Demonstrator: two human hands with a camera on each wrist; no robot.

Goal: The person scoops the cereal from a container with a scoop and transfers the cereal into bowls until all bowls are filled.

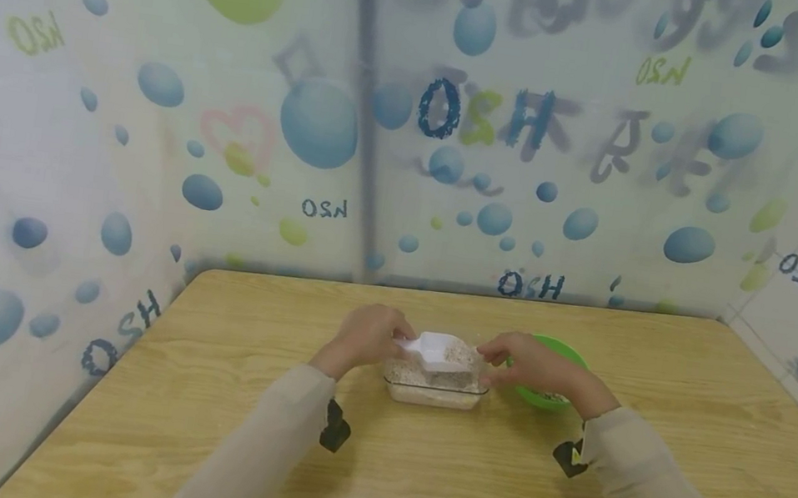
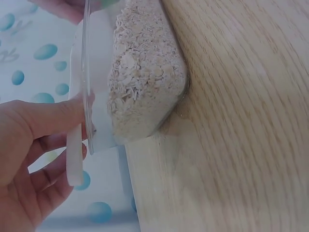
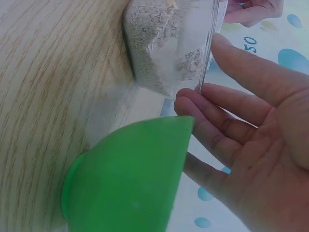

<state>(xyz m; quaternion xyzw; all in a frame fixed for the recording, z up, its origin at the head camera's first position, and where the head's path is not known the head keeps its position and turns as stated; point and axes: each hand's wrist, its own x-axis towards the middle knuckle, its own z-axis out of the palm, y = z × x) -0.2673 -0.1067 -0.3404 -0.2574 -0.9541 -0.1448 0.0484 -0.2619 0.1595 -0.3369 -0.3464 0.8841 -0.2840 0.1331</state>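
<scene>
My left hand pinches the handle of a white scoop between thumb and fingers. Oat flakes lie in the scoop's front end, over a clear rectangular container. Through its wall, the left wrist view shows more oats heaped inside. At the container's right end, my right hand grips the rim, thumb on one side and fingertips at the corner. Beside those fingers stands a green bowl, partly hidden behind the hand in the head view.
Everything stands on a wooden table. A patterned curtain with blue and green drops hangs behind it and at the left. Inside the green bowl some flakes show below the right hand.
</scene>
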